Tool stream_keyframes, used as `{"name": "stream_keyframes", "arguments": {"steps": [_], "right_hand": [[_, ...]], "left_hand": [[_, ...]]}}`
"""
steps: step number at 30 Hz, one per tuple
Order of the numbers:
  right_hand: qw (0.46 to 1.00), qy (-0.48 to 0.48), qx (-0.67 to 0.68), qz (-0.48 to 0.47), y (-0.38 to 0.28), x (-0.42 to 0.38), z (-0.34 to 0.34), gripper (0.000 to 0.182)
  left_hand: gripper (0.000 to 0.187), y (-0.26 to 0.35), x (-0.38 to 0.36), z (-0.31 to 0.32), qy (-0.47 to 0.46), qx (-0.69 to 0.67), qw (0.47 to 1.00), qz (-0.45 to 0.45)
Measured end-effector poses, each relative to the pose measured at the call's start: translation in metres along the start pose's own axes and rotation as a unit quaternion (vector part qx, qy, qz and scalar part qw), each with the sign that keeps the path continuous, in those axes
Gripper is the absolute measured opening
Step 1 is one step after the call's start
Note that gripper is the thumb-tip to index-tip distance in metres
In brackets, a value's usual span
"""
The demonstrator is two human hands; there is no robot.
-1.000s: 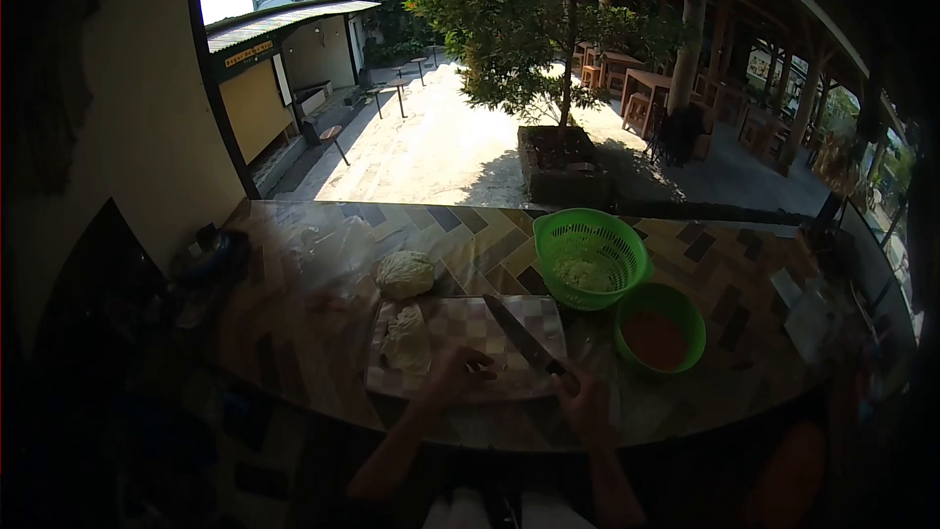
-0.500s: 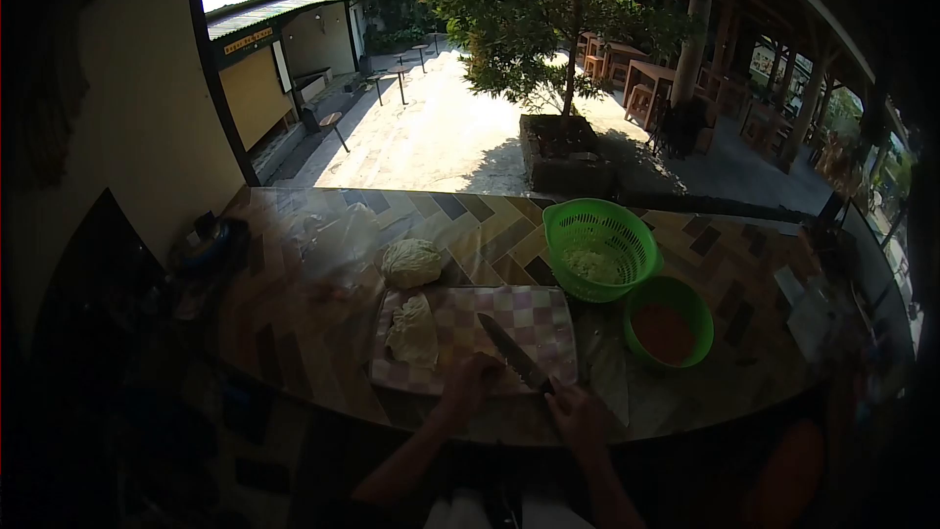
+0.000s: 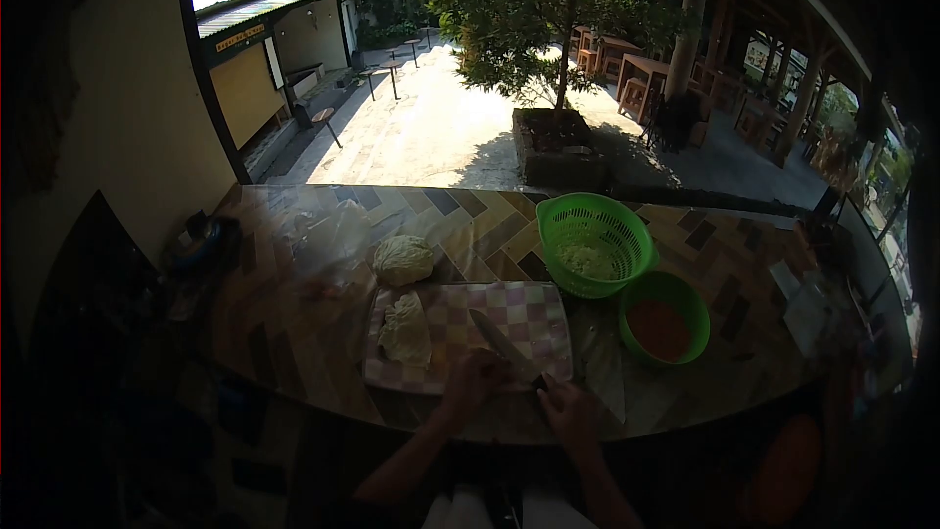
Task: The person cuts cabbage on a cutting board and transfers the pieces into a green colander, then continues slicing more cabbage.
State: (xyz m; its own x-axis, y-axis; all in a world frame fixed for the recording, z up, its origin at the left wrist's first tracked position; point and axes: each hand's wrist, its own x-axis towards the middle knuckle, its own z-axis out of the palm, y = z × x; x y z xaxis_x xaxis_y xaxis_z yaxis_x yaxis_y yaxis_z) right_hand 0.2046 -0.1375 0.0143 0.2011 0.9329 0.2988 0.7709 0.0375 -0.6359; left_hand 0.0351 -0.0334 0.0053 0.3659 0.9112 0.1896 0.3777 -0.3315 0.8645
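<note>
A knife (image 3: 506,342) is in my right hand (image 3: 573,411), its blade slanting up and left over the checkered cutting board (image 3: 470,306). Close to the blade, at the board's front edge, my left hand (image 3: 472,378) has its fingers curled together; whatever they press on is too dark to make out. On the left part of the board lies a cut piece of cabbage (image 3: 405,331). Just behind the board sits a larger, rounded piece of cabbage (image 3: 403,261).
To the right stands a green colander (image 3: 636,220) with pale shredded bits inside. In front of it is a green bowl (image 3: 698,333) holding something orange. A clear plastic bag (image 3: 338,227) lies at the back left, and pale packets (image 3: 808,309) lie far right.
The whole view has shifted slightly, so the table's things appear a little further left and up. Both hands and the knife stay almost in place over the board.
</note>
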Motion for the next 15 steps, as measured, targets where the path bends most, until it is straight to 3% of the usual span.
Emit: {"name": "stream_keyframes", "arguments": {"steps": [8,15], "right_hand": [[1.000,-0.010,0.014,0.007,-0.006,0.003,0.000,0.030],[0.988,-0.017,0.136,0.077,-0.006,0.014,-0.006,0.034]], "left_hand": [[0.016,-0.016,0.004,0.007,0.036,-0.004,0.998,0.048],[0.013,-0.002,0.018,0.005,0.045,0.001,0.998,0.036]]}}
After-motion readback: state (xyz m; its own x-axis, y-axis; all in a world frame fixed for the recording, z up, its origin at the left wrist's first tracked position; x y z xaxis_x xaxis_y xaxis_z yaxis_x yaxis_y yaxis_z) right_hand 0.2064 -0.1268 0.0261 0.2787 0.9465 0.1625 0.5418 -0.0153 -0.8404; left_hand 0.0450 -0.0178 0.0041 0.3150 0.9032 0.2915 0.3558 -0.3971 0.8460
